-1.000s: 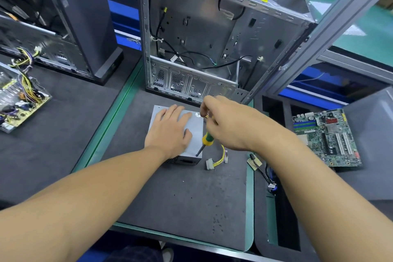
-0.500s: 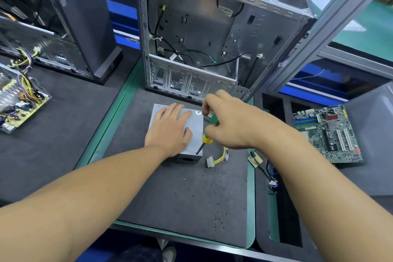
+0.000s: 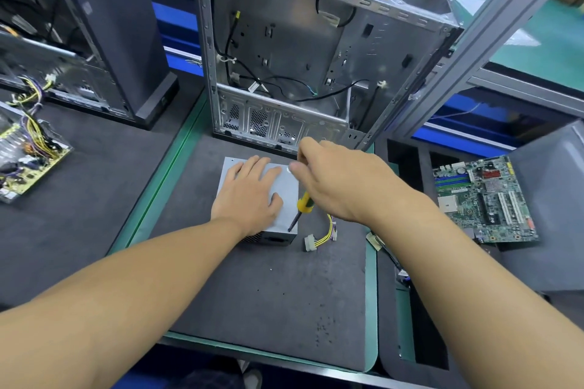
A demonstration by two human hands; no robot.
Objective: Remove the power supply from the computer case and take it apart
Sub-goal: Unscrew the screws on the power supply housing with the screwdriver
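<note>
The open computer case [image 3: 284,50] stands at the far edge of the grey mat [image 3: 268,294], holding only loose black cables [image 3: 240,66]. The mat lies on a green workbench; a motherboard [image 3: 483,199] sits off to the right and a bare circuit board [image 3: 28,161] to the left. The power supply [image 3: 289,186] rests flat at mid-mat just in front of the case, its vented end toward the person. The left hand [image 3: 249,196] presses on top with straight fingers. The right hand [image 3: 344,180] grips a yellow-handled screwdriver [image 3: 304,204], its tip at the box's near right corner.
</note>
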